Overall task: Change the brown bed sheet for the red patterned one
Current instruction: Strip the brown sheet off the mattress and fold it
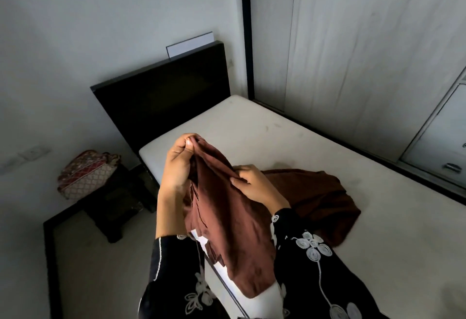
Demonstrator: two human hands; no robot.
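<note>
The bare off-white mattress filled the middle of our view, stripped of any cover. The dark wooden headboard stood at its far left end, and the pale wardrobe doors ran along its far right side. The brown bed sheet was off the bed. Part of it lay bunched on the mattress to the right, and the near part hung in front of us, raised, we judged, so that we could find an edge and gather or fold it.

The folded red patterned sheet waited on a small dark stool on the floor at the left, beside the bed and untouched.

Our left grip was clenched on a pinch of the brown sheet's top edge, held high so the cloth dropped straight. Our right grip pinched a fold lower and to the right, drawing the fabric apart. We could read no label or writing anywhere.
</note>
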